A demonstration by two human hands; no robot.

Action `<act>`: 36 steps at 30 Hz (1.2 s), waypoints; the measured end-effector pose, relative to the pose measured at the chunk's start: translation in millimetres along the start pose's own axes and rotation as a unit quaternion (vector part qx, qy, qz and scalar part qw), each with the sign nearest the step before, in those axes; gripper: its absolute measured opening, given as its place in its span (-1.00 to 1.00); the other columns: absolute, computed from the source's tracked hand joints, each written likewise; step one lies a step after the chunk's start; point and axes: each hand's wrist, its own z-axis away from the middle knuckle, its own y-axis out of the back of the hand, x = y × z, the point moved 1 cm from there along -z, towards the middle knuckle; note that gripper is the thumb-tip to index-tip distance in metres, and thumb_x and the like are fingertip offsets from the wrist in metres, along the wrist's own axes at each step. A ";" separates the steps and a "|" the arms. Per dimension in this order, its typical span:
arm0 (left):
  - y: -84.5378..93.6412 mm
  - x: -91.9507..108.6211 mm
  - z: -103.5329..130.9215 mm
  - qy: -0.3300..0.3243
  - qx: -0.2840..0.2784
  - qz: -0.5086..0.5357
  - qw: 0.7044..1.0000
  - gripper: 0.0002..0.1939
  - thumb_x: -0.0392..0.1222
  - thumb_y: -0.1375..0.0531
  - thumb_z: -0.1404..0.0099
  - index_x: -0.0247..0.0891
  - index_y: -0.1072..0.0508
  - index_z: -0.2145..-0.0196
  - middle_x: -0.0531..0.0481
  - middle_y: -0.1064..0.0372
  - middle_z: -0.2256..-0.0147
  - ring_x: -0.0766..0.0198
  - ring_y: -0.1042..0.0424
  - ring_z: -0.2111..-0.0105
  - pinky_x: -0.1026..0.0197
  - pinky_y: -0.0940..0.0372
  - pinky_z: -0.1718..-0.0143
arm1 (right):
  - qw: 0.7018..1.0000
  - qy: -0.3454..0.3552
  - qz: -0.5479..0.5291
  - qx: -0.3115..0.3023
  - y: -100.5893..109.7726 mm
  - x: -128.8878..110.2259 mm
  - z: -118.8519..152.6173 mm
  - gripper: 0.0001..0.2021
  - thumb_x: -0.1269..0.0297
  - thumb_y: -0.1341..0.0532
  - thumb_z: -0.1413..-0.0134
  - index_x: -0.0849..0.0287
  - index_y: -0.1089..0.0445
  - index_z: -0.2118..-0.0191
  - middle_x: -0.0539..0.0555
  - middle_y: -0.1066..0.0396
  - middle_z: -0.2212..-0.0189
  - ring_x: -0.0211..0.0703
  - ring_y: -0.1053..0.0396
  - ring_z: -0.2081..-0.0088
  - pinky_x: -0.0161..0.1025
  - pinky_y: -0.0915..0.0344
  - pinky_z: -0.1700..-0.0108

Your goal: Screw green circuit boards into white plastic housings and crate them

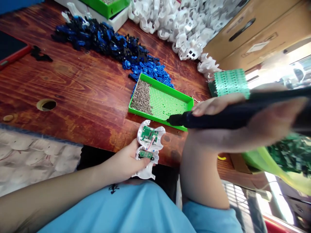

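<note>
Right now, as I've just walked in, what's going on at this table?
A person is working at a wooden table. The left hand holds a white shell with green circuit boards inside. The right hand grips a dark tool, its tip appearing by the near edge of a green tray partly filled with small metal pieces. Beyond lie blue parts and white parts.

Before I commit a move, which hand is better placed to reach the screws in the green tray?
Probably the right hand: it holds the black screwdriver, whose tip shows at the near wall of the green tray. The left hand is busy holding the white plastic housing.
</note>
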 end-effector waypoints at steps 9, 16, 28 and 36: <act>-1.3 7.8 1.1 0.035 -0.020 0.093 0.995 -0.49 -0.29 -0.28 -0.04 -0.22 -0.30 0.02 0.01 -0.50 0.31 0.15 -0.50 0.29 0.21 -0.33 0.29 | 0.986 0.137 0.067 0.067 40.2 66.0 -30.8 -0.88 0.32 -0.01 -0.27 0.17 -0.21 0.30 -0.20 -0.13 0.68 -0.49 -0.15 0.71 -0.52 -0.08 0.68; -0.7 7.1 1.2 0.045 -0.017 0.121 0.991 -0.47 -0.29 -0.31 -0.04 -0.20 -0.32 0.01 0.02 -0.51 0.33 0.16 -0.50 0.30 0.21 -0.33 0.29 | 0.986 0.137 0.041 0.081 46.8 72.2 -29.7 -0.86 0.35 0.01 -0.26 0.15 -0.23 0.33 -0.20 -0.19 0.70 -0.48 -0.16 0.74 -0.55 -0.07 0.71; -0.1 9.6 0.6 0.042 -0.020 0.125 0.991 -0.49 -0.35 -0.27 -0.10 -0.21 -0.31 -0.03 0.04 -0.53 0.30 0.22 -0.50 0.26 0.27 -0.32 0.26 | 0.990 0.092 0.068 0.087 51.5 73.2 -27.7 -0.89 0.36 0.02 -0.24 0.12 -0.18 0.33 -0.22 -0.17 0.70 -0.47 -0.16 0.74 -0.54 -0.09 0.70; 1.3 11.0 -0.6 0.037 -0.026 0.111 0.993 -0.41 -0.32 -0.28 -0.08 -0.20 -0.28 -0.08 -0.01 -0.54 0.21 0.17 -0.50 0.20 0.26 -0.31 0.24 | 0.987 0.153 0.018 0.053 53.1 76.2 -28.9 -0.78 0.40 0.12 -0.27 0.21 -0.24 0.30 -0.22 -0.23 0.70 -0.51 -0.21 0.73 -0.59 -0.11 0.67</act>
